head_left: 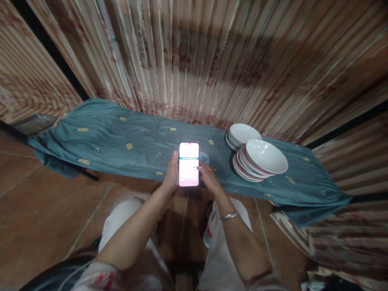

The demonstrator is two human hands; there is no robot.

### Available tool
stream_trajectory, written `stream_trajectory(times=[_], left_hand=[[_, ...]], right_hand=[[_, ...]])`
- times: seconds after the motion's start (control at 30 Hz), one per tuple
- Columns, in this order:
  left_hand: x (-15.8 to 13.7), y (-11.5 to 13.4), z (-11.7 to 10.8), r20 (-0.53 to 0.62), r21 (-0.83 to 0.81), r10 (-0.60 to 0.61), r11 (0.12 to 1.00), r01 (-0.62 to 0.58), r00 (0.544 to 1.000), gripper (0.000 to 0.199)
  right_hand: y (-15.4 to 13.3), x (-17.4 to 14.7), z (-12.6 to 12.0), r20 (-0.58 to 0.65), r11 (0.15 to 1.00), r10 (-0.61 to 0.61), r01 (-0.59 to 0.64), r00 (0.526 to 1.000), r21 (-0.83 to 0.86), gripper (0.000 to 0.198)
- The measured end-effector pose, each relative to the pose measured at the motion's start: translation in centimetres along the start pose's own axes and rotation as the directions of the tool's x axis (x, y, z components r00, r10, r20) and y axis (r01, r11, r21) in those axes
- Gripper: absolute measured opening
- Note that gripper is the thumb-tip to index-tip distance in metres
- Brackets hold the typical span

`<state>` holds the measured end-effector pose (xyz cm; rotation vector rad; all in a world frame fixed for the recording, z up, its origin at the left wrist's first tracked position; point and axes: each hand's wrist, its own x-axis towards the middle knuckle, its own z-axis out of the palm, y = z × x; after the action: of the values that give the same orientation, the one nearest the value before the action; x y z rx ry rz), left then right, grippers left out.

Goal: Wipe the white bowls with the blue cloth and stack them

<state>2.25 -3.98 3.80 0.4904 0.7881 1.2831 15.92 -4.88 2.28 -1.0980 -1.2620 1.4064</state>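
A lit smartphone [189, 176] is held upright in front of me, its screen facing me. My left hand [172, 173] grips its left edge, with the thumb along the side and the other fingers hidden behind. On the right side, my right hand [207, 176] holds the lower edge, its thumb over the screen's right margin. Behind the phone lies a small pale crumpled thing [204, 157] on the cloth, partly covered by my right hand; I cannot make out what it is.
A low table under a green-grey cloth [106, 137] stretches across the view. Toward its right stand a stack of white bowls with red bands [266, 157] and a smaller stack of white bowls [245, 133]. A pleated curtain [194, 64] hangs behind, between dark poles [54, 52].
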Motion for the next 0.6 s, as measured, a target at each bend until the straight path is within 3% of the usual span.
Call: stream_trajectory(times=[0.17, 0.4, 0.6], left_hand=[[0.22, -0.03, -0.19, 0.000, 0.000, -0.008, 1.000, 0.008, 1.000, 0.066], [0.27, -0.39, -0.45, -0.019, 0.049, 0.069, 0.996, -0.068, 0.997, 0.063], [0.35, -0.37, -0.60, -0.022, 0.047, 0.049, 0.998, -0.048, 0.999, 0.063]], right_hand=[[0.35, -0.01, -0.08, 0.013, 1.000, -0.005, 0.006, 1.000, -0.023, 0.033], [0.09, -0.07, 0.07, 0.019, 0.999, 0.007, -0.006, 1.000, -0.052, 0.033], [0.04, -0.03, 0.07, 0.016, 0.998, 0.003, -0.002, 1.000, -0.067, 0.032]])
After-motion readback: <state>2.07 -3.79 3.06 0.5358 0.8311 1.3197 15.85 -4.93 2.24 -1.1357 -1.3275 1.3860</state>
